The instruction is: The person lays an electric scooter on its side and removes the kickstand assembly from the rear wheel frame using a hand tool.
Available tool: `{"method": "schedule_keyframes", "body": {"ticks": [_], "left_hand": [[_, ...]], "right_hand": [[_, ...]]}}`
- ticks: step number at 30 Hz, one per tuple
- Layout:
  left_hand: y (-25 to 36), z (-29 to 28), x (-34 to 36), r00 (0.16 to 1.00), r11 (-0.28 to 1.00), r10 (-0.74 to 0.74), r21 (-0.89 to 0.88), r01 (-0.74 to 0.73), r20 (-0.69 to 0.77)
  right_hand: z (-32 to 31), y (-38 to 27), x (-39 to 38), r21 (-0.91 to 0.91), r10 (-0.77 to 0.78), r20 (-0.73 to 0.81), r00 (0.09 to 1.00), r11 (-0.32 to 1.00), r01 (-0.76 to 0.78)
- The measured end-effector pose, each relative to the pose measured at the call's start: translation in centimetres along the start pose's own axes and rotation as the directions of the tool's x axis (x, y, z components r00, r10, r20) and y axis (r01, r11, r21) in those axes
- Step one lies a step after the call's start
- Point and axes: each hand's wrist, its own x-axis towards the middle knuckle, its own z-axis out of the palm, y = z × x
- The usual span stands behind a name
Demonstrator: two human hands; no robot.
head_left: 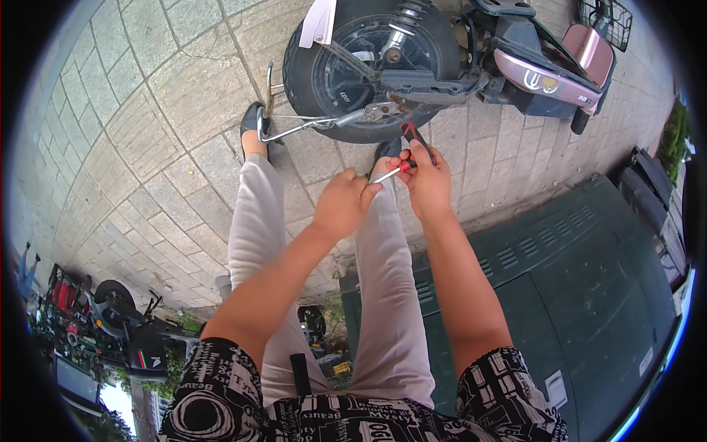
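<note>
In front of my knees, my right hand (429,173) is closed around the red-and-black handle of a screwdriver (388,175). Its bright metal shaft points left and slightly toward me. My left hand (347,200) pinches the shaft's tip; whatever else lies between those fingers is hidden. Another red-and-black handle part (414,133) sticks up past my right fingers, and I cannot tell whether it is a separate piece. Just beyond both hands stands an electric scooter's rear wheel (372,74), with a chrome kickstand (294,130) and a spring beside it.
The scooter's pink body (549,77) extends to the right. A dark green metal cabinet (545,280) with vents stands close on my right. Stone paving (177,162) covers the ground around my feet. Other parked scooters (121,324) stand at the lower left.
</note>
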Motion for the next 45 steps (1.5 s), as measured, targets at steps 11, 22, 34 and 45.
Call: {"method": "schedule_keyframes", "body": {"ticks": [11,22,34,45], "left_hand": [[0.2,-3.6,1.5,0.998,0.994,0.041,0.104,-0.045,0.040],[0.8,-8.0,4.5,0.976,0.965,0.081,0.230,-0.128,0.201],[8.6,-16.0,12.9,0.802,0.745,0.096,0.492,-0.451,0.589],[-2.8,-3.2,2.8,0.976,0.998,0.000,-0.057,0.013,0.217]], "right_hand": [[1.4,0.7,0.2,0.313,0.009,-0.004,1.000,0.950,-0.007],[3.3,-0.2,0.1,0.458,0.094,-0.051,0.994,0.887,-0.061],[5.1,-3.2,1.2,0.791,0.334,-0.087,0.939,0.596,-0.139],[4.5,-1.5,1.1,-0.007,0.012,-0.129,0.992,1.000,-0.013]]}}
